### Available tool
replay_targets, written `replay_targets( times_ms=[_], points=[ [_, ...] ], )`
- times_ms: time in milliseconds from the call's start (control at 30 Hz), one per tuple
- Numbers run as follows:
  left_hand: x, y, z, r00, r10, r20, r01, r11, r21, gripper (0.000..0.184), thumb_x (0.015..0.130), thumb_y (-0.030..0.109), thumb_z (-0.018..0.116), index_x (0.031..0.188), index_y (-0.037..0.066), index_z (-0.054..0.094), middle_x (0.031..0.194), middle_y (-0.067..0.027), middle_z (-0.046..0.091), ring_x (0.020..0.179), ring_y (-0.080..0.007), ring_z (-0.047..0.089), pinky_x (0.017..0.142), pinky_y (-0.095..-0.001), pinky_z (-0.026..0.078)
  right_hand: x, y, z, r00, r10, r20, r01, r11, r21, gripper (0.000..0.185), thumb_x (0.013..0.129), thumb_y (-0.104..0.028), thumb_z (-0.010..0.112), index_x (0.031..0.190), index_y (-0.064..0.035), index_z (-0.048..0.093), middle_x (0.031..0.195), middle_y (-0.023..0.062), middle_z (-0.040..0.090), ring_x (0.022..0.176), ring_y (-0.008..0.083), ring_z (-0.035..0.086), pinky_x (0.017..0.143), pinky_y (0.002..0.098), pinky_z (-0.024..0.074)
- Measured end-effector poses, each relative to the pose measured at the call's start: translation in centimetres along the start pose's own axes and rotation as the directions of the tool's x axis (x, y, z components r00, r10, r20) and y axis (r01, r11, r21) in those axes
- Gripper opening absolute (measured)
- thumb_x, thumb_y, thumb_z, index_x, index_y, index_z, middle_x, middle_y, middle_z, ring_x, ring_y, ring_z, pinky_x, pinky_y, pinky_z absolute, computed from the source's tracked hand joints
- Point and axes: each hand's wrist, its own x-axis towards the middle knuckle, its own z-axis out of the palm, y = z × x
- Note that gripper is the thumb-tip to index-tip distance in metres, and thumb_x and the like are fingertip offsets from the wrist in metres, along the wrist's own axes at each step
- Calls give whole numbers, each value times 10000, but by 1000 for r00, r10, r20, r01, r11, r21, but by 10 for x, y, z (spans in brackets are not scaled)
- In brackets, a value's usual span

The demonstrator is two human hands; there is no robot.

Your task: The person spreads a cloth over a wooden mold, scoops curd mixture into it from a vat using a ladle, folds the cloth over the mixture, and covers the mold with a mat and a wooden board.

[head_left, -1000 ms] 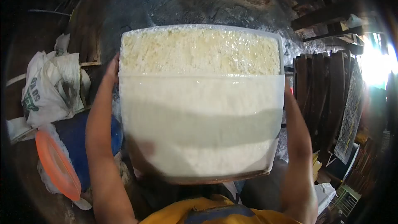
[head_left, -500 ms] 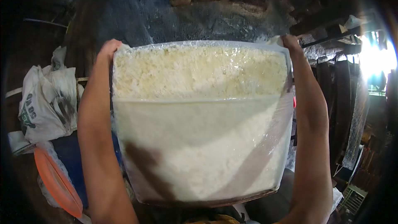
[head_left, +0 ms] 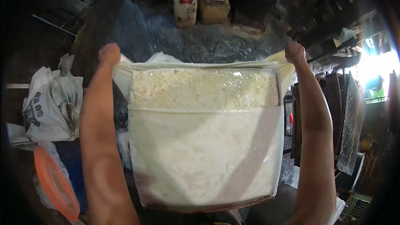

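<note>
In front of me is a square slab of wet, pale, curd-like mass, its far strip bare and glistening. A thin wet white cloth lies over the nearer part, its folded edge running across the slab. Along the far side the cloth is bunched into a taut band. My left hand is closed around the far left corner of the cloth, and my right hand grips the far right corner. Both corners are pulled outward and up, beyond the slab's sides. A brown rim shows at the near edge.
Two dirty jerrycans, one whitish and one yellowish, stand on the dark floor beyond. To the left are a white sack, an orange basin and a blue container. Dark boards lean at the right.
Both hands have drawn the far cloth corners outward and away from the slab, so the cloth now stretches between them. The camera view has shifted, showing more of the jerrycans.
</note>
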Motion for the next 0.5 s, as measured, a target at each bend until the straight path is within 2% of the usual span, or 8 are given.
replay_targets(
  times_ms=[133,200,267,300,333,367,433,500],
  points=[
    [1,9,-20,879,-388,-278,116,739,-664,253,852,251,581,990,52,654,1046,-173,645,981,-358,618,819,-427,505,-27,-3,-26,790,520,-325,-205,724,659,266,849,-232,491,1009,-40,583,885,205,645,868,393,621,752,456,496],
    [37,-20,-8,879,-377,292,69,-505,-860,309,859,280,557,1071,61,606,1078,-192,625,1003,-355,606,861,-431,482,-15,35,-3,666,506,-548,56,698,714,171,848,-193,561,877,-35,618,849,177,642,788,338,631,710,402,495],
    [13,-55,-19,953,-276,123,-121,-723,-680,267,905,249,535,1077,53,588,1052,-133,625,996,-285,588,913,-419,447,-26,71,0,556,670,-493,163,494,854,221,863,-232,558,856,-31,648,736,93,609,702,205,590,675,343,471],
    [1,-72,-25,975,-221,36,-165,-820,-548,246,927,234,525,1080,49,579,1039,-104,625,992,-250,580,938,-412,430,-64,77,-38,817,507,-275,301,32,953,289,878,-268,514,941,-24,656,803,95,618,737,200,581,675,329,466],
    [-22,-93,-31,959,-269,88,-218,-900,-377,163,934,159,517,1058,89,595,1021,-93,621,1008,-225,558,959,-402,409,-81,102,-31,810,512,-287,258,129,958,342,881,-299,495,1004,-21,652,916,110,630,821,202,581,721,334,461],
    [-37,-132,-2,932,-79,-354,-161,-965,-207,129,918,111,541,1023,69,602,1027,-83,619,1009,-208,559,946,-394,424,-124,95,-55,755,639,-145,29,189,982,352,877,-307,497,1046,-36,644,1045,134,610,931,225,574,797,348,451],
    [-96,-191,34,858,-152,-491,-310,-915,-259,152,930,123,518,1031,41,598,1062,-105,621,994,-234,577,945,-408,433,-196,93,-61,646,576,-500,19,643,766,362,882,-343,510,1088,-71,632,1090,149,588,987,251,565,855,361,435],
    [-185,-191,56,902,-365,-231,-415,-883,-222,277,938,154,517,1140,-35,531,1110,-147,598,1045,-262,556,957,-407,422,-250,114,-20,703,610,-365,-168,641,749,306,902,-292,542,1099,-63,591,1038,123,576,1026,250,543,884,377,424]
  ],
)
